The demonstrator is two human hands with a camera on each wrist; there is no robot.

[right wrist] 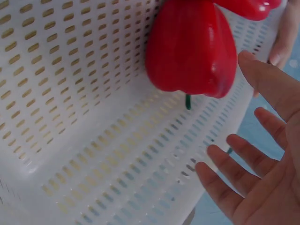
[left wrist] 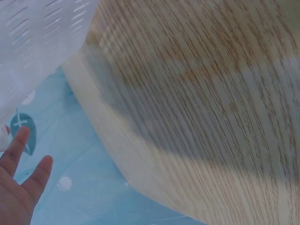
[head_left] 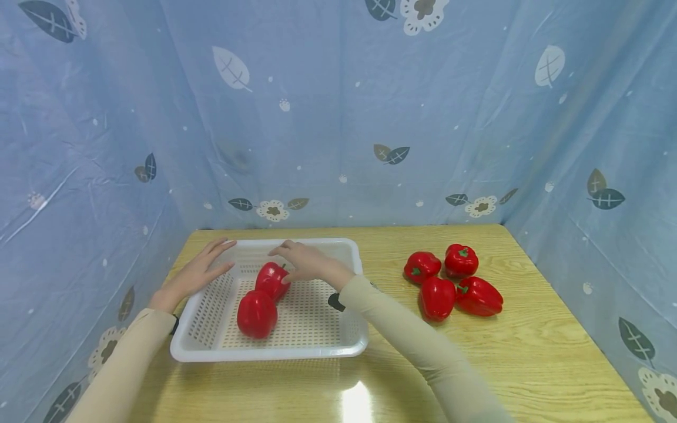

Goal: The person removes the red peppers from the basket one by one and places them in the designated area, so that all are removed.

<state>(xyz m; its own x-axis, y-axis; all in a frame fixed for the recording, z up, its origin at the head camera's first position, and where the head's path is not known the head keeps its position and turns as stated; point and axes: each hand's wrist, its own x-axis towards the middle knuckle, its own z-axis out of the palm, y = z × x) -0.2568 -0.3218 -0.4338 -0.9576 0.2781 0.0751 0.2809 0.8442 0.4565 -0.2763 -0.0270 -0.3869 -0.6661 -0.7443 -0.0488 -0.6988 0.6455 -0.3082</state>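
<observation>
A white perforated plastic basket (head_left: 312, 352) holds two red bell peppers, one farther back (head_left: 271, 281) and one nearer the front (head_left: 257, 315). My right hand (head_left: 308, 262) hovers over the basket beside the back pepper, its fingers spread. In the right wrist view the thumb (right wrist: 262, 77) is close by that pepper (right wrist: 190, 51); whether it touches cannot be told. At the basket's left side is my left hand (head_left: 198, 274), fingers extended near the rim and holding nothing. Only part of this hand (left wrist: 18, 192) shows in the left wrist view.
Several more red bell peppers lie grouped on the wooden table (head_left: 545, 346) right of the basket, one (head_left: 437, 298) nearest to it. A blue patterned curtain (head_left: 317, 117) encloses the table at the back and both sides.
</observation>
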